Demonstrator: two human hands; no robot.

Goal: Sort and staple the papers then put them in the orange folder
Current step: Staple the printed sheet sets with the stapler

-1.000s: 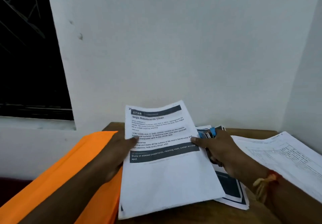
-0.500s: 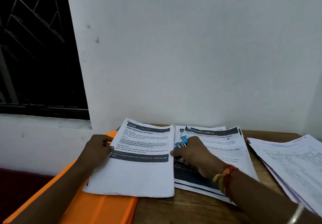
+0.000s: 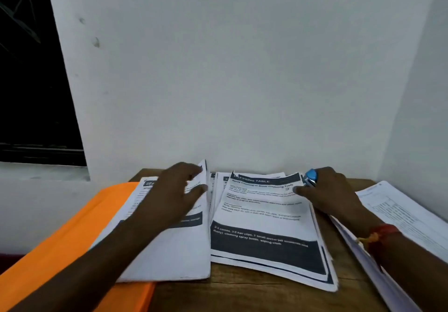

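My left hand [image 3: 174, 195] is pinching the raised corner of the left paper stack [image 3: 169, 258]; my right hand [image 3: 332, 192] is gripping a blue stapler [image 3: 311, 177], mostly hidden inside my fist.

Bare worktop [image 3: 242, 294] shows as a strip in front of the middle stack [image 3: 264, 214] and a narrow wedge to its right, short of the right stack [image 3: 407, 217]. To its left the left stack [image 3: 174, 258] lies edge to edge, overlapping the folder [image 3: 72, 234]. Behind it stands the wall [image 3: 242, 93]. The left hand [image 3: 174, 195] covers the left stack's far end; the right hand [image 3: 332, 195], gripping a stapler [image 3: 311, 177], blocks the far right corner.
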